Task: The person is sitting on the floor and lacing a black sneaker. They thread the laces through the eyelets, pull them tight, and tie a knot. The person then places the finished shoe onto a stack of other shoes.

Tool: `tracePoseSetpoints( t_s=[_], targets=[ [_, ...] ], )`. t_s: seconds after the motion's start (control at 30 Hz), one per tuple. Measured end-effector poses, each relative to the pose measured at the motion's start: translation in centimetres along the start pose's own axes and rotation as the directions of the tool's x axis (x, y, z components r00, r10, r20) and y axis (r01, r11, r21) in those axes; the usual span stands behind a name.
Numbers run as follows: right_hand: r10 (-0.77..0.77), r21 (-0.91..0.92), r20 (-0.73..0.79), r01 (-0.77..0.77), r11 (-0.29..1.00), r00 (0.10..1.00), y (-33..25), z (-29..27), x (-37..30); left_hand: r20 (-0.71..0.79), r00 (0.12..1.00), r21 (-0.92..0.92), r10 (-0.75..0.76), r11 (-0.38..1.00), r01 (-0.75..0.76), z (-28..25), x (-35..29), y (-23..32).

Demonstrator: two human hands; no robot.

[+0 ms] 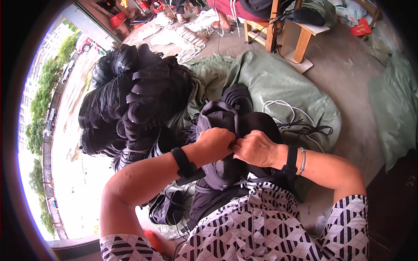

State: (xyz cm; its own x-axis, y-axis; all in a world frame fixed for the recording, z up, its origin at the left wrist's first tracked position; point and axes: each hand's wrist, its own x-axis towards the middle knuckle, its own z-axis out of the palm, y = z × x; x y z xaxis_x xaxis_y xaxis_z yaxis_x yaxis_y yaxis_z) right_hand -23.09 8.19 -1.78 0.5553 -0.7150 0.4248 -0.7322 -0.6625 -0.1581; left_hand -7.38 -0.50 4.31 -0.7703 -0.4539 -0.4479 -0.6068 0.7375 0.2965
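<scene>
A black shoe upper (220,169) lies across my lap, its rounded collar facing away from me. My left hand (214,145) is closed over its middle and grips it. My right hand (256,148) meets the left fingertips at the upper's right edge, its fingers pinched together. What sits between the right fingertips is dark and too small to make out. Just beyond my hands lies another black shoe upper (238,98). Down by my left leg is one more black shoe upper (166,208) with loose laces.
A tall heap of black shoe uppers (143,87) stands at my left. Ahead lies a green woven sack (278,82), with white cords (289,106) and black laces (311,127) on it. A wooden stool (302,41) and a seated person (239,11) are farther off.
</scene>
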Motion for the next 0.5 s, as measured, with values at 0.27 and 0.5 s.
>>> tracePoseSetpoints(
  t_s=[0.27,0.5],
  targets=[
    [-0.044,0.113,0.017,0.042,0.993,0.999,0.3,-0.2,-0.1,0.232,0.967,0.314,0.104,0.933,-0.175,-0.7,1.2,0.3],
    [0.037,0.229,0.124,-0.065,0.971,0.992,0.4,-1.5,-0.3,-0.076,0.993,0.549,0.092,0.835,-0.035,-5.4,-1.8,-1.3]
  ],
)
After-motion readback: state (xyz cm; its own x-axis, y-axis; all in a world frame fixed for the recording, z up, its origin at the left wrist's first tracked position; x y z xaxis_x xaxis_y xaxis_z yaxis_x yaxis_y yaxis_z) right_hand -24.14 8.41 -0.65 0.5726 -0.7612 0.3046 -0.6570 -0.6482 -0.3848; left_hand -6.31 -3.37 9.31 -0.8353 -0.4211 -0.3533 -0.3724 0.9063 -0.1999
